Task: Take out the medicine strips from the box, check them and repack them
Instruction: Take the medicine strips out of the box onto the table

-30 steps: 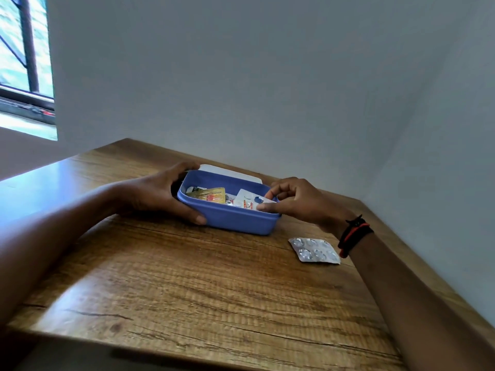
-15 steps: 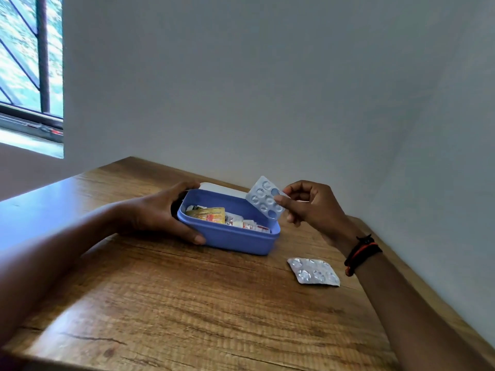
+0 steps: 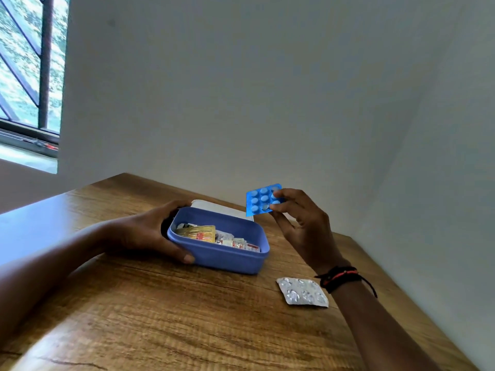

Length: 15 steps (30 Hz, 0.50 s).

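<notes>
A blue plastic box (image 3: 227, 257) sits open on the wooden table, with a gold strip (image 3: 199, 232) and several red-and-white strips (image 3: 238, 242) inside. My left hand (image 3: 150, 232) grips the box's left end. My right hand (image 3: 300, 223) holds a blue blister strip (image 3: 259, 200) upright above the box's far right corner, pinched between thumb and fingers with the pill side facing me. A silver blister strip (image 3: 302, 291) lies flat on the table to the right of the box, beside my right wrist.
The box's white lid (image 3: 214, 206) lies behind the box. The wooden table (image 3: 187, 317) stands in a corner, with white walls close behind and to the right. A barred window (image 3: 26, 76) is at the far left.
My right hand took a strip out of the box, lifted it up and to the right, and turned it so its blue side faces me. The left hand stayed on the box.
</notes>
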{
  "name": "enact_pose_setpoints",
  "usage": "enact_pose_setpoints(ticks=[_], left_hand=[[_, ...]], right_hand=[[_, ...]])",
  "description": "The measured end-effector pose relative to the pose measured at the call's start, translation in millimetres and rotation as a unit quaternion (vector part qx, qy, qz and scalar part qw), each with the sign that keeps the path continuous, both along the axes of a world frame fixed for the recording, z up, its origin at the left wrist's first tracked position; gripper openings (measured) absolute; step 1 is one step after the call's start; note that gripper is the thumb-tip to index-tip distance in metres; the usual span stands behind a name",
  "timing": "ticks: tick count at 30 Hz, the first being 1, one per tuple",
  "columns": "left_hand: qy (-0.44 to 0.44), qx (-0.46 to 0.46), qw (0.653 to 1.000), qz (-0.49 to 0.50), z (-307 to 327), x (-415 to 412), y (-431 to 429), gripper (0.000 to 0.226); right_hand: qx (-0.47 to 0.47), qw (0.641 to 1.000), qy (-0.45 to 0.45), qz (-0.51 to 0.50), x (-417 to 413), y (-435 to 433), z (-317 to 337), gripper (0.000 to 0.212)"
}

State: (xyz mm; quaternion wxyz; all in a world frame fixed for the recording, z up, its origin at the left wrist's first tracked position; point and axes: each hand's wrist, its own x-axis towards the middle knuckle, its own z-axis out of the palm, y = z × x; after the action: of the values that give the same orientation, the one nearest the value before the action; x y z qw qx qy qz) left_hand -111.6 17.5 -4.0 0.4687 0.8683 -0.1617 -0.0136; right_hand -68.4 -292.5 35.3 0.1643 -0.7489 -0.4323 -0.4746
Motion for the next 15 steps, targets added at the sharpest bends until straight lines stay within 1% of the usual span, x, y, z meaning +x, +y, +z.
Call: enact_pose_setpoints(ticks=[3, 6, 8, 10, 12, 14, 15], left_hand=[[-0.001, 0.001, 1.0, -0.004, -1.3, 0.7, 2.1, 0.103], [-0.001, 0.005, 1.0, 0.003, -2.3, 1.6, 2.4, 0.109], [0.001, 0.002, 1.0, 0.004, -2.7, 1.0, 2.6, 0.11], [-0.001, 0.0, 1.0, 0.0, -3.0, 0.7, 2.7, 0.107], [-0.007, 0.002, 1.0, 0.004, -3.8, 1.1, 3.1, 0.112], [-0.012, -0.001, 1.0, 0.013, -4.5, 1.8, 3.3, 0.119], [-0.014, -0.005, 1.0, 0.013, -5.2, 2.4, 4.0, 0.119]], right_hand=[[0.022, 0.999, -0.024, 0.002, -0.3, -1.1, 3.1, 0.006], [0.045, 0.998, -0.034, 0.009, 0.3, -2.9, 5.5, 0.007], [0.062, 0.997, -0.026, 0.025, 1.2, -3.5, 6.6, 0.009], [0.095, 0.994, 0.002, 0.049, 2.5, -3.3, 7.8, 0.013], [0.117, 0.989, 0.043, 0.076, 3.5, -1.6, 7.8, 0.016], [0.133, 0.98, 0.104, 0.107, 3.5, 0.7, 7.1, 0.018], [0.144, 0.97, 0.149, 0.126, 2.9, 1.7, 7.0, 0.019]])
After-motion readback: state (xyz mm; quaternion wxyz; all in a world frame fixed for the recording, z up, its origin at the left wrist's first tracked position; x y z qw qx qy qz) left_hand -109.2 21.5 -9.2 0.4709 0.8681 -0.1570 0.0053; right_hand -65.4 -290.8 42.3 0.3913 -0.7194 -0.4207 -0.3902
